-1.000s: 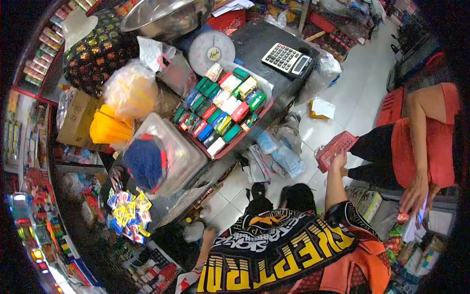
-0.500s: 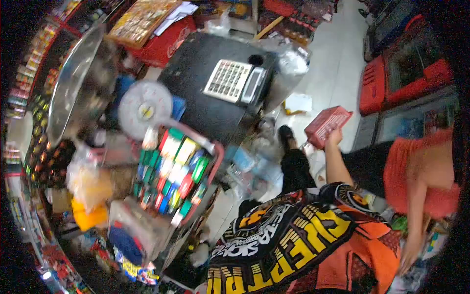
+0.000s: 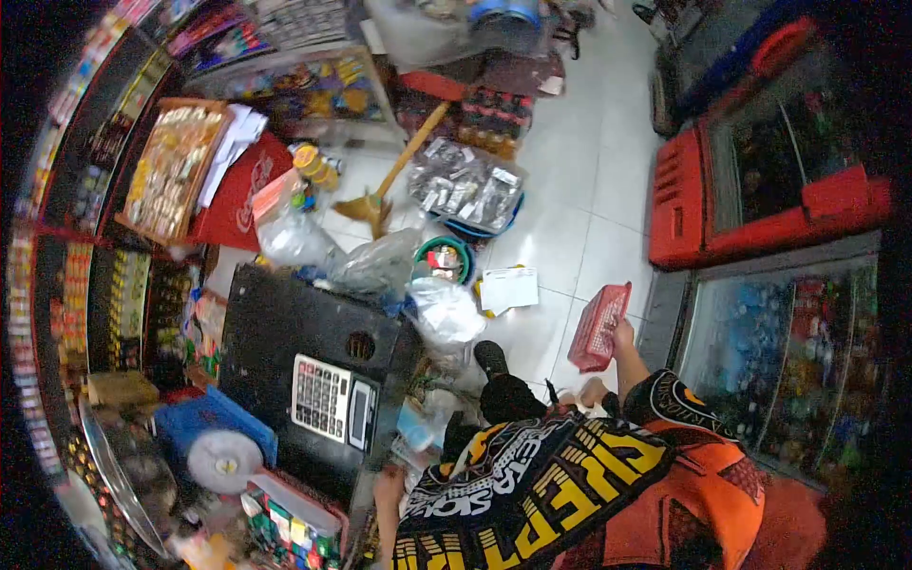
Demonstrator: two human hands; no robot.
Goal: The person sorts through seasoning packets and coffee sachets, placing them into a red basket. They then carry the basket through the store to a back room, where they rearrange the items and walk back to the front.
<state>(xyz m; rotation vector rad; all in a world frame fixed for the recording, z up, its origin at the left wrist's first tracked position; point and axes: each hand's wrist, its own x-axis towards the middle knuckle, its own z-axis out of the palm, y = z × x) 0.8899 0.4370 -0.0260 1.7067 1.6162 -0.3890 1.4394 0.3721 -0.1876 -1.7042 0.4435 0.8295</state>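
Note:
At the right, my right hand [image 3: 622,336] grips the rim of a small red plastic basket [image 3: 598,328] with perforated sides. The basket is tilted and held above the tiled floor. My left hand [image 3: 388,486] is low in the view, beside the edge of the black counter [image 3: 275,328]; its fingers are blurred and partly hidden. A desk calculator [image 3: 320,397] lies on the counter near that hand. Below the calculator, a container of colourful small packs [image 3: 290,518] stands beside a round white dial [image 3: 225,462].
Red-framed glass coolers [image 3: 679,204] line the right side. On the floor are a wooden-handled broom [image 3: 413,152], a tub of packets [image 3: 465,185], a green-rimmed bin [image 3: 445,258] and a white box [image 3: 509,289]. Stocked shelves [image 3: 71,304] stand at the left.
The view has swung, so the counter and calculator sit lower and further left. My right hand still holds the red basket. My left hand now shows beside the counter.

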